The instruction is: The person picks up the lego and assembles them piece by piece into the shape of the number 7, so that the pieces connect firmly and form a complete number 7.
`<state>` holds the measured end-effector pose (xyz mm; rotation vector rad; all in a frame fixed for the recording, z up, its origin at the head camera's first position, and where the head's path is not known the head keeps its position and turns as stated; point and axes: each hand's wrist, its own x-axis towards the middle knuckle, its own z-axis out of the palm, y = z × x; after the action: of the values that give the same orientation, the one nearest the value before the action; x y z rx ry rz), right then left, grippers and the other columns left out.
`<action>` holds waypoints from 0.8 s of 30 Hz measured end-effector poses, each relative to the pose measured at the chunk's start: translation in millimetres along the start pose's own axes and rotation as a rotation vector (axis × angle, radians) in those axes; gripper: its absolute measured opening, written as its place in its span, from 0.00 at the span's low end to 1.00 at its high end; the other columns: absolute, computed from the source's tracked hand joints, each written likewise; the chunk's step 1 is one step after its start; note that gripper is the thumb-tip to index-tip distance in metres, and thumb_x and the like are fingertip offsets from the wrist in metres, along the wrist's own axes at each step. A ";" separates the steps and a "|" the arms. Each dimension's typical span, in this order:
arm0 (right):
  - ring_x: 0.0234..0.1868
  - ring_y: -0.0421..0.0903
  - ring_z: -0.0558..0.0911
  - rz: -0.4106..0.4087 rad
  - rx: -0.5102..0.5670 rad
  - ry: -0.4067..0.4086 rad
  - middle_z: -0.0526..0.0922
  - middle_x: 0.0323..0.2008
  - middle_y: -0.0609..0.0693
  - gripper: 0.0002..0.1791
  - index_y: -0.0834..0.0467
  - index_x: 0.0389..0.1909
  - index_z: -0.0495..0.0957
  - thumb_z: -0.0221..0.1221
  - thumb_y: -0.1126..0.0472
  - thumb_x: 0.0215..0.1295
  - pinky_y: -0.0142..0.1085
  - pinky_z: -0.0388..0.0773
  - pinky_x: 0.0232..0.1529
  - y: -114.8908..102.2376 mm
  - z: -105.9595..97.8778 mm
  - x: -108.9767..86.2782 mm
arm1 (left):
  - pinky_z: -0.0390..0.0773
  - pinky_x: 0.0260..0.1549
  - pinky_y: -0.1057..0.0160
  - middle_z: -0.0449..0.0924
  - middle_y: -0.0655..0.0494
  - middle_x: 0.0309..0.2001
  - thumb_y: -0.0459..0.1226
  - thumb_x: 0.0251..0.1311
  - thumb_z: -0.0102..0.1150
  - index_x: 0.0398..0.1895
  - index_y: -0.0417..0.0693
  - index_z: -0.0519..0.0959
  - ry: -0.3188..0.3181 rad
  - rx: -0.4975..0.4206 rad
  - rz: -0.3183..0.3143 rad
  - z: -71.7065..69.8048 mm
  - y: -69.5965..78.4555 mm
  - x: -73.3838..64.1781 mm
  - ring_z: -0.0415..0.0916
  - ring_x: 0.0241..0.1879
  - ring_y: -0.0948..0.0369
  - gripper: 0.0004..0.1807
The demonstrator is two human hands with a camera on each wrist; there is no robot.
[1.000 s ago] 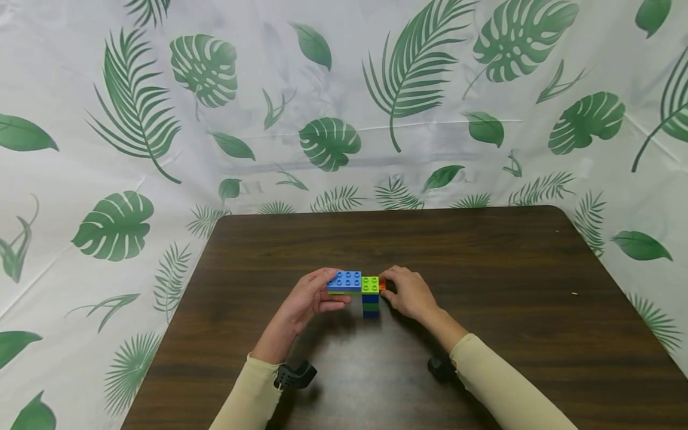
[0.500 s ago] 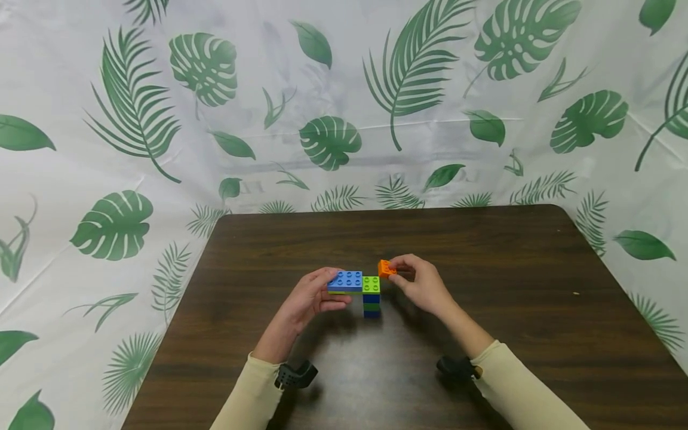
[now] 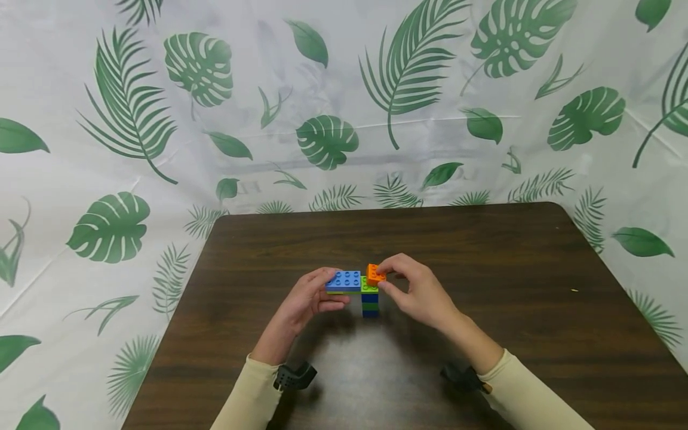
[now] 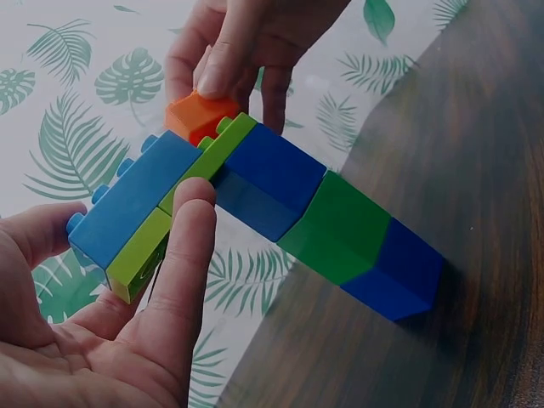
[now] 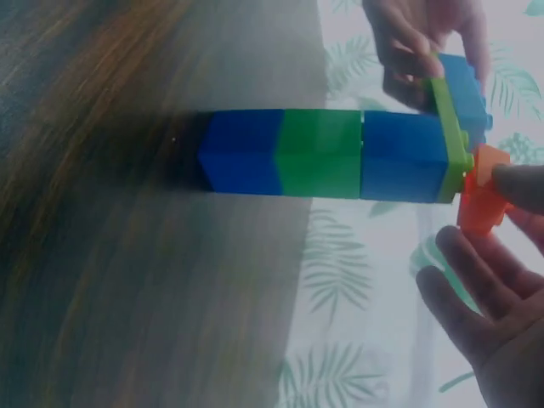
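A toy-brick column of blue and green blocks (image 5: 319, 153) stands upright on the table. Across its top lies a thin lime-green plate (image 4: 140, 255) that juts out to the left, carrying a light-blue brick (image 3: 344, 279). My left hand (image 3: 304, 301) grips this overhanging end, thumb on the blue brick and fingers underneath. An orange brick (image 3: 374, 275) is pinched by my right hand (image 3: 419, 291) at the bare lime studs over the column, a little tilted in the left wrist view. Whether its underside is pressed onto the studs, I cannot tell.
The dark wooden table (image 3: 484, 263) spreads around the bricks. Behind it hangs a white cloth (image 3: 258, 71) with green leaf prints. Black wrist cameras (image 3: 295, 376) sit on both forearms, over cream sleeves.
The right hand first drew the orange brick away from the column's right side and raised it, then brought it left over the lime studs. My left hand has kept its hold.
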<state>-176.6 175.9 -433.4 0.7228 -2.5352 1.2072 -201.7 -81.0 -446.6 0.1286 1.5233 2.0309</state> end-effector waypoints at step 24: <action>0.37 0.41 0.80 -0.089 -0.220 -0.052 0.75 0.44 0.40 0.14 0.49 0.44 0.82 0.69 0.60 0.56 0.32 0.80 0.38 -13.0 4.8 2.5 | 0.82 0.38 0.60 0.81 0.48 0.43 0.48 0.68 0.52 0.59 0.38 0.66 -0.012 -0.015 0.025 1.9 1.7 1.1 0.84 0.35 0.56 0.26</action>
<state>-171.8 164.3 -426.8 0.8121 -2.5933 0.8750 -202.5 -79.1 -444.7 0.1546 1.5058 2.0569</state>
